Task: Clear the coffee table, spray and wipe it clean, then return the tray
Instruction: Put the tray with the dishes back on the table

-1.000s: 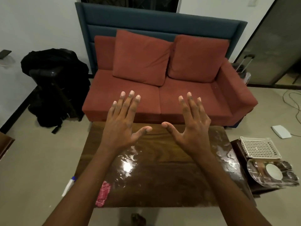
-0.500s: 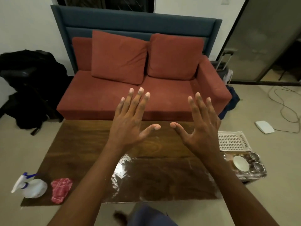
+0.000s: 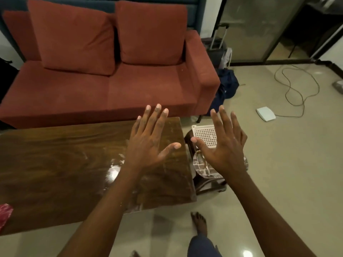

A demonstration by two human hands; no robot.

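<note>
The dark wooden coffee table (image 3: 55, 169) fills the left and middle, its top glossy with pale streaks. My left hand (image 3: 148, 141) hovers over its right end, fingers spread and holding nothing. My right hand (image 3: 224, 145) hovers past the table's right edge, also spread and empty, above a clear tray (image 3: 202, 167) of dishes and a white perforated tray (image 3: 206, 135) on a low dark stool (image 3: 209, 184). The clear tray is mostly hidden by my right hand. A red cloth (image 3: 4, 214) lies at the table's near left corner.
A red sofa (image 3: 104, 89) with two cushions stands behind the table. A suitcase (image 3: 217, 47) and a dark blue bag (image 3: 228, 86) sit by its right arm. A white box (image 3: 265, 113) with a cable lies on the floor. My bare foot (image 3: 199, 223) is below the table's corner.
The view has swung right and down. Both spread hands now sit over the table's right end and the stool with the trays. The spray bottle has left the view.
</note>
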